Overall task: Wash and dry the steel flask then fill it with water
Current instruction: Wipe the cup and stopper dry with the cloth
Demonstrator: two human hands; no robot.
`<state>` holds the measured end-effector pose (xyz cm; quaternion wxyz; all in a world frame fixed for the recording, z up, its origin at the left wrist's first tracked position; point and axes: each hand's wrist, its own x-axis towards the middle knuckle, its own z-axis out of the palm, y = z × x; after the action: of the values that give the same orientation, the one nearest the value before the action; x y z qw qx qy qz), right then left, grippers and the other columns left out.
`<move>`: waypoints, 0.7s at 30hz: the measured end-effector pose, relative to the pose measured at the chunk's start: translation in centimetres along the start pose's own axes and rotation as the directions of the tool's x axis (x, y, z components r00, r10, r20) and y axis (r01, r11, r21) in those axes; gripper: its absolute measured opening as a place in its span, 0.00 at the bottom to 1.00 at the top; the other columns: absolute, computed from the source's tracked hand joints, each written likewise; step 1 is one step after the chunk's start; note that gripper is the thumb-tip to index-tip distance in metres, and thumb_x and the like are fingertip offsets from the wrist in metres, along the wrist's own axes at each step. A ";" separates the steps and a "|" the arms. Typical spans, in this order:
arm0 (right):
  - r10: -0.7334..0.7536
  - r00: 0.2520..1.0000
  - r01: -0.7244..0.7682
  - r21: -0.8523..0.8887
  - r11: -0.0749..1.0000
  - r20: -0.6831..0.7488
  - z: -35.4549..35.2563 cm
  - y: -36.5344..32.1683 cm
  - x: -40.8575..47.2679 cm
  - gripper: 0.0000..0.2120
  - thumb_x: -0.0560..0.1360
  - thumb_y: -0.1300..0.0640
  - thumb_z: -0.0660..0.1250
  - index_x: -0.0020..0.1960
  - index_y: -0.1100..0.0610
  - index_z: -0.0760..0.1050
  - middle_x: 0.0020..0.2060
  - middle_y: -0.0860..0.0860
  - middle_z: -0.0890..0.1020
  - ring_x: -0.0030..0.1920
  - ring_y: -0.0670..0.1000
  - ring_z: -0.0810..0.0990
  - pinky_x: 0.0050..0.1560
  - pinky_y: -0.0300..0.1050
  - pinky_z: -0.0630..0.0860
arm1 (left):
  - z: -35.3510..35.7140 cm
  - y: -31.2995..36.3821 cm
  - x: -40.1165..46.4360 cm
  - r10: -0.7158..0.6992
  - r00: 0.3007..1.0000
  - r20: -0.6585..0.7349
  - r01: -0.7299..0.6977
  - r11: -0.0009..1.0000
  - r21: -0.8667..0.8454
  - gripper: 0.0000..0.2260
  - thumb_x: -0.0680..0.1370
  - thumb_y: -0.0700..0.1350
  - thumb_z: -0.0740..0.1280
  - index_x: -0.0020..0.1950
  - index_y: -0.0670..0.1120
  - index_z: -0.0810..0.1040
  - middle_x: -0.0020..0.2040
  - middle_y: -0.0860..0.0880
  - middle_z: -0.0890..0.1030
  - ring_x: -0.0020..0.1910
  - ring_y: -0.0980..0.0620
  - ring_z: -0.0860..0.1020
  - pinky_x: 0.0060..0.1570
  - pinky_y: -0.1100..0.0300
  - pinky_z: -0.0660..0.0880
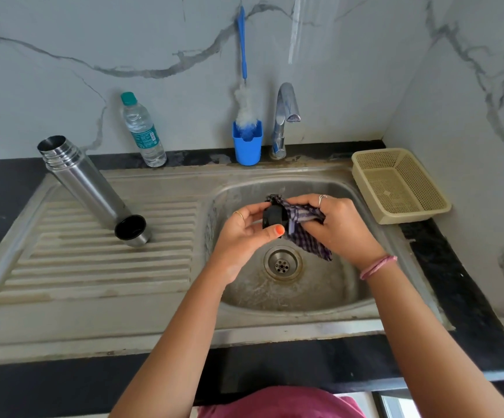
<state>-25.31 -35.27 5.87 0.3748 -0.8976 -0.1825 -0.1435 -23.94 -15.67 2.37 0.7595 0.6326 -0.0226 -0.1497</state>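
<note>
Only the head view here, so: you've got the stopper (272, 220) over the sink (329, 300), pinched in your left hand (246, 233) with the thumb on its near edge. Your right hand (339, 226) is bunched around the cloth (303, 229) and pressing it against the stopper's right side, so I'd say you're on the drying bit for the small parts.

The flask (83, 179) stands open on the drainboard to the left, well apart from your hands, mouth up and nothing in it that I can see. The cup (133, 230) sits just in front of its base, dark inside facing up; can't tell if they touch.

Handling guess: the flask is stiff polished steel, probably slick if there's any water left on it, and light while empty. I'd grab it around the plain middle of the body, not the ribbed neck, and wrap the cloth round it for grip. The stopper is small hard plastic, easy to fumble over the drain (282, 263), so keep that pinch snug.

For filling, the tap (285, 119) is at the back of the sink and a bottle (143, 131) stands on the counter (3, 188) behind the flask. The bottle has a teal label but the print is too small to read. No other writing I can make out.
</note>
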 end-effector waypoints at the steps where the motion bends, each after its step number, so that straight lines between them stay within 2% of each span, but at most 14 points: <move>1: -0.030 1.000 0.031 -0.020 0.999 0.002 -0.1 0.0 0.0 0.20 0.71 0.70 0.70 0.61 0.58 0.80 0.53 0.52 0.84 0.54 0.42 0.80 0.58 0.32 0.75 | 0.0 0.1 0.0 -0.004 1.000 0.002 0.004 1.000 0.004 0.20 0.71 0.34 0.75 0.60 0.47 0.76 0.57 0.47 0.83 0.58 0.48 0.82 0.57 0.53 0.79; 3: -0.161 0.986 0.163 -0.088 0.983 0.028 0.2 0.0 -0.3 0.20 0.71 0.69 0.73 0.61 0.60 0.80 0.56 0.54 0.83 0.58 0.48 0.81 0.63 0.37 0.73 | 0.0 0.4 0.2 -0.022 1.000 0.000 0.022 1.000 0.003 0.18 0.72 0.33 0.73 0.59 0.46 0.76 0.57 0.46 0.83 0.57 0.47 0.82 0.59 0.50 0.78; 5: -0.273 0.959 0.282 -0.145 0.948 0.080 0.8 -0.1 -0.8 0.19 0.71 0.67 0.74 0.61 0.61 0.80 0.59 0.55 0.82 0.62 0.52 0.79 0.67 0.42 0.71 | -0.1 0.6 0.4 -0.025 1.000 -0.013 0.026 0.999 0.030 0.17 0.72 0.33 0.73 0.57 0.47 0.76 0.55 0.47 0.83 0.54 0.51 0.83 0.59 0.50 0.78; 7: -0.285 0.957 0.289 -0.122 0.950 0.049 1.0 0.0 -1.0 0.19 0.71 0.67 0.75 0.61 0.60 0.80 0.59 0.54 0.82 0.62 0.51 0.79 0.67 0.45 0.73 | -0.1 0.8 0.3 -0.008 1.000 -0.009 0.008 0.997 0.077 0.18 0.72 0.33 0.74 0.55 0.49 0.76 0.53 0.50 0.83 0.50 0.56 0.83 0.57 0.55 0.79; 9: -0.198 0.979 0.197 -0.025 0.980 -0.040 0.6 0.2 -0.7 0.20 0.71 0.68 0.74 0.61 0.59 0.80 0.58 0.52 0.83 0.60 0.48 0.80 0.63 0.46 0.76 | -0.1 1.0 0.2 0.009 1.000 0.017 -0.011 0.994 0.110 0.19 0.71 0.34 0.75 0.57 0.49 0.76 0.54 0.49 0.83 0.53 0.55 0.83 0.55 0.59 0.79; 11: -0.159 0.985 0.159 0.004 0.987 -0.069 0.3 0.3 -0.4 0.21 0.71 0.68 0.74 0.62 0.59 0.80 0.57 0.52 0.83 0.59 0.47 0.80 0.62 0.48 0.77 | -0.1 1.1 0.2 0.014 0.999 0.041 -0.019 0.991 0.130 0.19 0.71 0.35 0.76 0.58 0.48 0.77 0.56 0.48 0.83 0.55 0.52 0.83 0.55 0.58 0.79; 14: -0.345 0.938 0.346 -0.125 0.930 0.031 0.7 0.3 -0.3 0.18 0.71 0.66 0.74 0.61 0.60 0.81 0.59 0.55 0.82 0.61 0.53 0.80 0.66 0.49 0.74 | -0.2 1.2 0.5 -0.004 1.000 0.028 -0.001 0.987 0.158 0.18 0.71 0.34 0.75 0.57 0.46 0.77 0.55 0.46 0.83 0.53 0.53 0.83 0.55 0.59 0.79; 16: -0.408 0.908 0.418 -0.167 0.893 0.093 1.0 0.2 -0.3 0.18 0.71 0.65 0.74 0.60 0.61 0.81 0.59 0.56 0.82 0.62 0.55 0.79 0.67 0.48 0.72 | -0.3 1.2 0.7 -0.016 1.000 0.010 0.014 0.983 0.184 0.18 0.71 0.33 0.76 0.58 0.41 0.77 0.56 0.44 0.83 0.55 0.49 0.83 0.56 0.57 0.78; 18: -0.360 0.931 0.364 -0.154 0.919 0.051 1.0 0.3 0.2 0.19 0.70 0.67 0.75 0.60 0.60 0.81 0.58 0.55 0.83 0.60 0.54 0.80 0.65 0.48 0.74 | -0.3 1.1 0.7 0.001 1.000 0.015 -0.005 0.976 0.216 0.21 0.69 0.37 0.78 0.60 0.43 0.77 0.57 0.46 0.83 0.57 0.48 0.82 0.58 0.55 0.78; 21: -0.170 0.984 0.170 -0.009 0.985 -0.051 0.9 0.5 1.0 0.19 0.70 0.70 0.73 0.60 0.59 0.81 0.54 0.52 0.84 0.54 0.47 0.82 0.58 0.46 0.78 | -0.1 1.4 0.3 0.057 0.998 0.020 -0.061 0.951 0.303 0.24 0.67 0.42 0.81 0.60 0.51 0.78 0.57 0.52 0.83 0.58 0.54 0.81 0.60 0.56 0.77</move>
<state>-24.11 -34.70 5.33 0.3638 -0.8755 -0.2484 -0.1985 -23.32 -15.44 3.67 0.6573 0.7400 -0.0682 -0.1251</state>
